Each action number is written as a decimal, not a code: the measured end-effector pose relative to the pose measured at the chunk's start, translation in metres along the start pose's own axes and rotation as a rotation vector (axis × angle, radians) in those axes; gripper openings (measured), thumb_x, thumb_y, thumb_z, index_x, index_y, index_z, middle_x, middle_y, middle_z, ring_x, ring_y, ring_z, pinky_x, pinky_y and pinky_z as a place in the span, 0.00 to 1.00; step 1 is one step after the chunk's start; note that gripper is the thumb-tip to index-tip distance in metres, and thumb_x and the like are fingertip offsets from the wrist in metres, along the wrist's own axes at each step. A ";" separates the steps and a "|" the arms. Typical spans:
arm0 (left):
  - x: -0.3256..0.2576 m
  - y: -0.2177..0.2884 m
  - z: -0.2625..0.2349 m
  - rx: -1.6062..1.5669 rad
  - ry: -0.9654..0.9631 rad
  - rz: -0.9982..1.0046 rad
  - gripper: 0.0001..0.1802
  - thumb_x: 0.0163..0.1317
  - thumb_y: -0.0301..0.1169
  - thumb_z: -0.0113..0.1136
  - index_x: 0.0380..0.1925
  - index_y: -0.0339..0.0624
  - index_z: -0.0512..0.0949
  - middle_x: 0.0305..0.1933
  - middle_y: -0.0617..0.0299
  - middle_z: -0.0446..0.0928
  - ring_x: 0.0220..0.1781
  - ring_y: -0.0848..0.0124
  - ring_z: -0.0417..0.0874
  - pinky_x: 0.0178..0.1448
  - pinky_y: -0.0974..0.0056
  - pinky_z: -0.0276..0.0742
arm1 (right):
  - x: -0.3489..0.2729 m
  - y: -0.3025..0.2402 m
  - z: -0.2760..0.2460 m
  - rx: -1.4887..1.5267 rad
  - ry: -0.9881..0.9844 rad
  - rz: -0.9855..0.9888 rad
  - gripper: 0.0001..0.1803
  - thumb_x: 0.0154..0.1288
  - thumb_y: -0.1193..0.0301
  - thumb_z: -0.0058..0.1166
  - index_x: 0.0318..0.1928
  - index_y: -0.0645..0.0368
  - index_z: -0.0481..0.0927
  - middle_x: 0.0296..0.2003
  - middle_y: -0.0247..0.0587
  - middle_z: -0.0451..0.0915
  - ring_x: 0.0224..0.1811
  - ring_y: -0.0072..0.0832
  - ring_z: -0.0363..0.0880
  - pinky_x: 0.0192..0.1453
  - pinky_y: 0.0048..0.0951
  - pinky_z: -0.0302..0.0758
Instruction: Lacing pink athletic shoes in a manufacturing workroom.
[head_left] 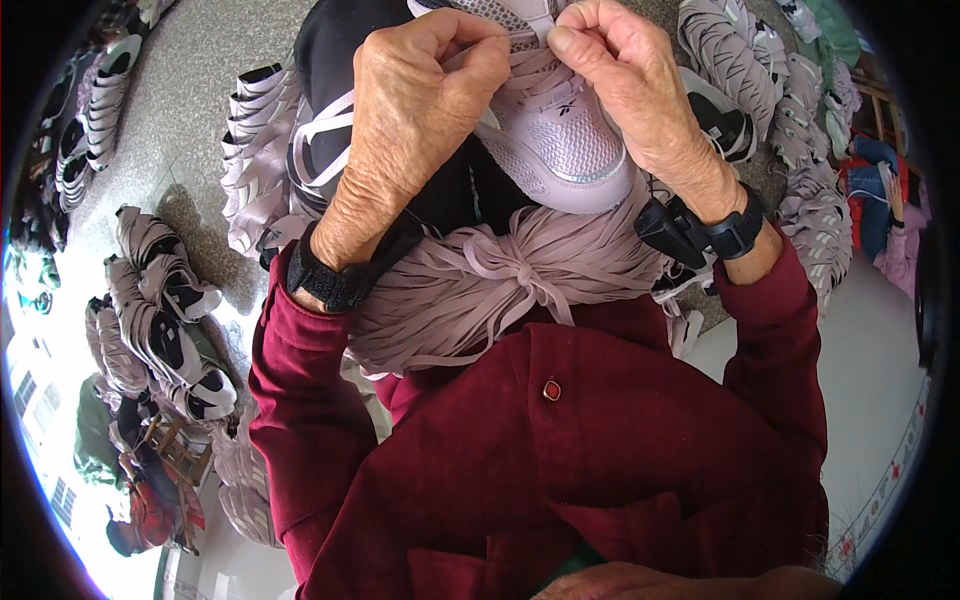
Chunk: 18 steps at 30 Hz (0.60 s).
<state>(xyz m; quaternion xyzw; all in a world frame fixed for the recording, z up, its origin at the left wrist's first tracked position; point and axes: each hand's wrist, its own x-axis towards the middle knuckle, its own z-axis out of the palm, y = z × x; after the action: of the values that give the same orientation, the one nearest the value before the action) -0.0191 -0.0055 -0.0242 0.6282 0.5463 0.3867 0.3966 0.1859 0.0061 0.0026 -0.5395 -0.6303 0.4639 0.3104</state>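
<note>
A pale lilac sneaker (pixel 565 150) with a mesh upper lies in front of me, its toe pointing toward my body. Over its left side, my left hand (pixel 425 90) is closed in a pinch on a flat pale shoelace (pixel 325 125), part of which loops out to the left. My right hand (pixel 630 85) pinches lace at the shoe's right eyelet edge, thumb against forefinger; the exact grip is partly hidden by the fingers. On my lap, just below the toe, rests a thick bundle of mauve laces (pixel 510 280), tied round its middle.
Nested rows of similar shoe uppers (pixel 260 150) stand on the speckled floor (pixel 195 60) at left, with another stack (pixel 165 310) lower down. More uppers (pixel 735 60) lie at the right. Another person (pixel 885 200) sits at the far right edge. Black bands circle both my wrists.
</note>
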 end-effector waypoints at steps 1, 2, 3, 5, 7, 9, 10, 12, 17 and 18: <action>0.000 0.000 0.001 0.001 -0.001 -0.001 0.12 0.66 0.32 0.67 0.43 0.34 0.87 0.32 0.67 0.84 0.35 0.84 0.81 0.40 0.76 0.77 | 0.000 -0.001 0.000 0.005 0.002 0.008 0.09 0.73 0.68 0.57 0.39 0.61 0.76 0.26 0.24 0.71 0.26 0.11 0.63 0.27 0.19 0.62; 0.000 0.000 0.003 -0.035 0.010 -0.014 0.12 0.66 0.32 0.67 0.43 0.34 0.87 0.31 0.67 0.84 0.34 0.84 0.81 0.40 0.76 0.77 | 0.000 -0.001 0.000 0.011 0.003 0.015 0.09 0.73 0.68 0.57 0.39 0.61 0.76 0.26 0.23 0.71 0.26 0.11 0.63 0.27 0.19 0.62; -0.001 0.000 0.004 -0.072 0.021 -0.028 0.12 0.66 0.32 0.67 0.42 0.34 0.87 0.31 0.67 0.84 0.34 0.84 0.81 0.40 0.76 0.77 | 0.000 0.000 0.000 0.012 0.002 0.016 0.09 0.73 0.68 0.57 0.39 0.61 0.76 0.26 0.23 0.71 0.26 0.11 0.63 0.27 0.19 0.62; 0.000 0.001 0.003 -0.070 0.016 -0.034 0.12 0.66 0.32 0.67 0.42 0.34 0.87 0.31 0.67 0.84 0.34 0.84 0.81 0.40 0.76 0.77 | 0.000 0.003 0.000 -0.004 0.011 -0.028 0.09 0.73 0.68 0.57 0.39 0.61 0.76 0.26 0.24 0.71 0.26 0.11 0.63 0.27 0.19 0.62; -0.001 0.001 0.004 -0.068 0.010 -0.041 0.12 0.65 0.32 0.67 0.42 0.34 0.86 0.31 0.68 0.84 0.33 0.83 0.80 0.40 0.76 0.77 | 0.001 0.010 0.002 -0.014 0.025 -0.057 0.09 0.73 0.68 0.57 0.39 0.61 0.75 0.26 0.24 0.71 0.27 0.11 0.63 0.27 0.18 0.62; -0.002 0.001 0.006 -0.005 0.064 -0.011 0.12 0.65 0.32 0.67 0.42 0.34 0.86 0.31 0.67 0.84 0.33 0.83 0.80 0.39 0.76 0.77 | 0.001 0.011 0.002 -0.023 0.041 -0.084 0.10 0.73 0.68 0.57 0.39 0.61 0.75 0.27 0.24 0.71 0.27 0.11 0.63 0.28 0.18 0.62; -0.002 0.002 0.007 -0.003 0.064 -0.014 0.12 0.65 0.32 0.67 0.42 0.34 0.86 0.31 0.67 0.84 0.33 0.83 0.80 0.39 0.76 0.77 | 0.001 0.009 0.001 0.011 0.025 -0.072 0.10 0.73 0.67 0.57 0.39 0.61 0.75 0.27 0.24 0.71 0.27 0.11 0.63 0.28 0.18 0.62; -0.003 0.004 0.009 0.006 0.083 -0.015 0.12 0.64 0.31 0.67 0.42 0.34 0.86 0.30 0.67 0.84 0.33 0.83 0.80 0.39 0.76 0.77 | 0.001 0.010 0.001 0.048 0.008 -0.057 0.10 0.73 0.67 0.57 0.39 0.61 0.75 0.28 0.24 0.71 0.28 0.11 0.63 0.28 0.18 0.62; -0.002 0.003 0.011 0.012 0.073 -0.011 0.11 0.65 0.31 0.66 0.42 0.34 0.86 0.31 0.67 0.84 0.33 0.83 0.80 0.39 0.75 0.77 | 0.001 0.013 0.002 0.028 0.028 -0.092 0.10 0.73 0.67 0.58 0.39 0.62 0.75 0.29 0.25 0.71 0.29 0.13 0.64 0.30 0.19 0.64; -0.002 0.003 0.011 0.020 0.068 0.004 0.11 0.65 0.31 0.67 0.43 0.34 0.86 0.31 0.67 0.84 0.34 0.83 0.80 0.40 0.75 0.77 | 0.001 0.014 0.002 0.029 0.028 -0.091 0.10 0.73 0.67 0.58 0.39 0.62 0.75 0.29 0.25 0.71 0.29 0.13 0.64 0.30 0.19 0.64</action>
<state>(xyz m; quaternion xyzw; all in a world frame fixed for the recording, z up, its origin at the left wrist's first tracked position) -0.0085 -0.0086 -0.0255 0.6199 0.5619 0.4032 0.3708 0.1893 0.0065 -0.0107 -0.5121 -0.6431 0.4507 0.3480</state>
